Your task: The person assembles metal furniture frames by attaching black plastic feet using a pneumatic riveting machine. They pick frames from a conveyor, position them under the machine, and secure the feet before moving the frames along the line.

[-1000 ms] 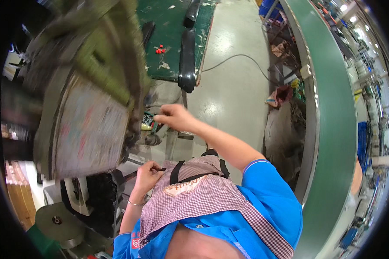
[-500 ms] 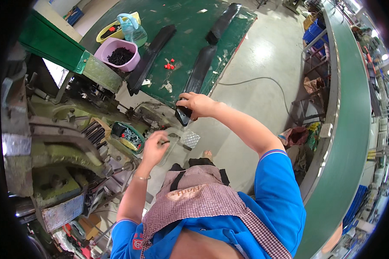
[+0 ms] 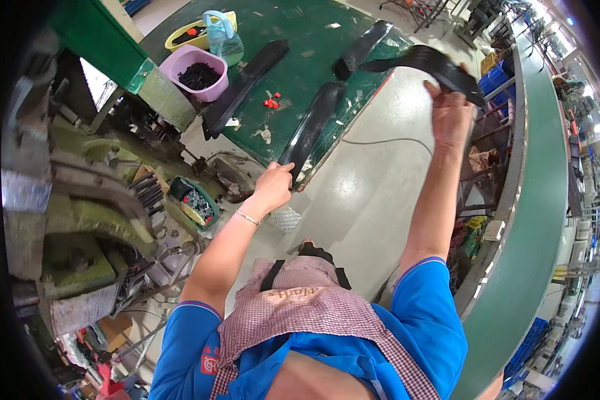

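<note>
Out to the right, over the floor beyond the table edge, my right hand (image 3: pixel 451 117) grips a long, glossy black strip (image 3: pixel 423 61). The strip bends in an arc, its far end reaching back toward the table; motion blurs it somewhat. My left hand (image 3: pixel 272 189) is closed at the near end of another long black strip (image 3: pixel 317 117), which lies along the table's right side. Its fingertips rest over that end, and the thumb is hidden. More black strips, one at the far right (image 3: pixel 363 48) and one at the left (image 3: pixel 247 87), lie on the green table (image 3: pixel 307 57).
A pink tub (image 3: pixel 172 67) of small black parts, a yellow basin (image 3: pixel 180 43) and a blue-handled clear jug (image 3: pixel 225 45) stand at the back left. Small red pieces (image 3: pixel 271 102) lie mid-table. Greenish machinery (image 3: pixel 93 220) fills the left; a green conveyor (image 3: pixel 533 220) runs along the right.
My right hand has swung from the strip's near end out to the right, carrying a black strip. My left hand has moved up and forward to the end of the strip on the table.
</note>
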### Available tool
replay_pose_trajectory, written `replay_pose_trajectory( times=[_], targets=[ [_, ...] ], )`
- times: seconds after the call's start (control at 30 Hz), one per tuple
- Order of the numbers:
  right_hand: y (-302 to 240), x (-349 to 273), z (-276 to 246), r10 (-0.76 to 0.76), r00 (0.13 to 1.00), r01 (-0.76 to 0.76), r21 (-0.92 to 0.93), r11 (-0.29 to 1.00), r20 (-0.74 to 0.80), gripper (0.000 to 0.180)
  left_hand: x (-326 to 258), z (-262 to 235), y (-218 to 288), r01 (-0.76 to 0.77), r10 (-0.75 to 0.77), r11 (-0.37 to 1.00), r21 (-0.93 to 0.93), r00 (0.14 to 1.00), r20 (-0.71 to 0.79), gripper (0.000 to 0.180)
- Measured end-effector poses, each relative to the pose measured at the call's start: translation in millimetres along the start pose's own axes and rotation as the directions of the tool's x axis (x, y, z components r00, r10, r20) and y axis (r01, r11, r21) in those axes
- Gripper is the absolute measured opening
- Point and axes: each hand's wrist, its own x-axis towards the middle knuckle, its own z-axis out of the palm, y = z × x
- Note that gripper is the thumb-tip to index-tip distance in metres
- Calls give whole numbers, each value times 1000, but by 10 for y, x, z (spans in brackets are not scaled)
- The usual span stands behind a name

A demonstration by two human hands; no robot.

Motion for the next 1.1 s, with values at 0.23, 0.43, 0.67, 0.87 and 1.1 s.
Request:
replay_pose_trajectory(
  times=[0.23,0.43,0.67,0.87,1.1],
  targets=[
    [-593,-408,827,-119,925,286,-453,844,361,70,-598,84,-5,-42,-64,905,-424,970,-234,14],
    [-109,-1650,1212,472,848,-176,-712,680,241,56,-2035,37,-144,223,-398,290,-931,913,94,17],
    [311,-3019,1666,795,470,-440,-678,588,384,29,-3013,-369,-251,-377,-662,195,-905,630,-405,11],
    [210,-3141,2426,723,434,-376,-621,687,537,30,-2843,-825,-436,-352,-737,149,-924,583,-342,7],
    [386,-3081,3144,642,480,-447,-463,766,598,34,-2812,-632,-706,-252,-778,-85,-964,622,-94,4]
  ],
)
